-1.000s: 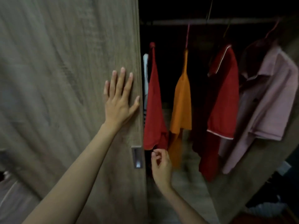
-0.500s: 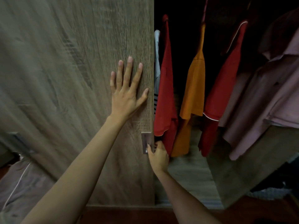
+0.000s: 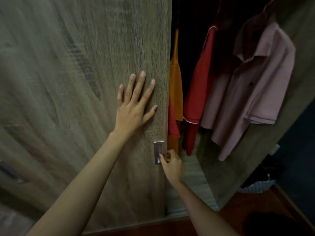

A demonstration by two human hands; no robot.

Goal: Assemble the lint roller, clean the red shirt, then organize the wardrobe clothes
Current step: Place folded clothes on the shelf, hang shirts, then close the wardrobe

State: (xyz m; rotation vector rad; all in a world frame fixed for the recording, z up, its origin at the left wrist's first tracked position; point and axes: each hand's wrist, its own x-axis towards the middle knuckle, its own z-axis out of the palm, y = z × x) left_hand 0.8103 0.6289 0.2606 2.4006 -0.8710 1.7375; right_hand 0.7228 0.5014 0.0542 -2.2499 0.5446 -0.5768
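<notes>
Dim wardrobe, grainy wood sliding door [image 3: 85, 82]. Left hand [image 3: 134, 106] flat, fingers spread (palm on door). Right hand [image 3: 172, 163] pinched on metal handle [image 3: 159, 152]; red shirt [image 3: 198, 92] hanging up-right of that grip.

Shirts [image 3: 221, 92] hang in wardrobe, right of door [image 3: 85, 99].

Wardrobe [image 3: 265, 150] occupied centre and right of frame, interior dark. Wood-grain sliding door [image 3: 76, 99] filled the left half, blurred. Garments hung inside, upper right: orange garment [image 3: 175, 86] just beside the door edge, a strip of red cloth [image 3: 172, 123] below it partly hidden by the door, then red shirt [image 3: 197, 92] with white trim, then pink collared shirt [image 3: 255, 92] at far right. Hanging rail not visible. Wardrobe base board [image 3: 196, 181] pale, bare where seen. Reddish floor [image 3: 255, 210] lower right carried a pale checked bundle [image 3: 257, 186].
</notes>
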